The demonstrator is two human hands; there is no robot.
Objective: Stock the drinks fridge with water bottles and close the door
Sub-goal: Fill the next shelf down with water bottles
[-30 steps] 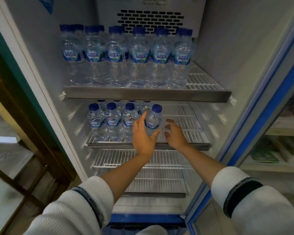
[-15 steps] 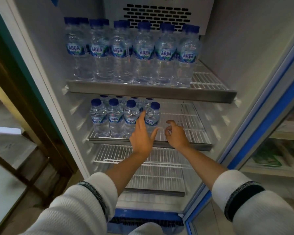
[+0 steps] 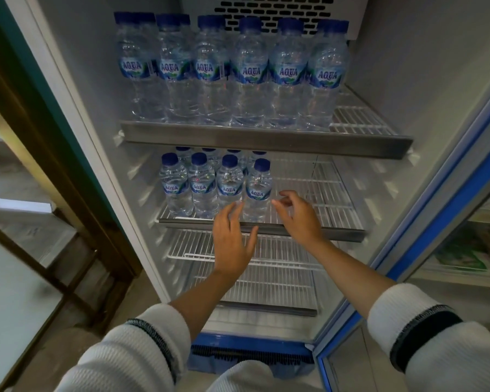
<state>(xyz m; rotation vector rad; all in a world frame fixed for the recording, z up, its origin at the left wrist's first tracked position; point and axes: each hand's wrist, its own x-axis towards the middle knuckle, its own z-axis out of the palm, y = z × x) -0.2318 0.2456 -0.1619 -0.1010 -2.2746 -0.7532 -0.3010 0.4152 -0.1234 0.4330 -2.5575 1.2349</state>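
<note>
The fridge stands open in front of me. On its top shelf (image 3: 266, 141) stand several tall water bottles (image 3: 249, 75) with blue caps. The second shelf (image 3: 340, 234) carries several small bottles on its left half; the rightmost front one (image 3: 257, 188) stands upright. My left hand (image 3: 232, 241) hovers just below and left of that bottle, fingers spread, holding nothing. My right hand (image 3: 297, 216) is just right of the bottle, fingers curled apart, empty and not touching it.
The right half of the second shelf is bare wire. Two lower wire shelves (image 3: 266, 250) hold nothing. The blue-framed glass door (image 3: 425, 227) swings open at right. A wooden frame (image 3: 40, 137) stands at left.
Both hands have drawn back from the rightmost small bottle, which the left hand had been touching; it now stands free. The camera has moved closer and tilted slightly.
</note>
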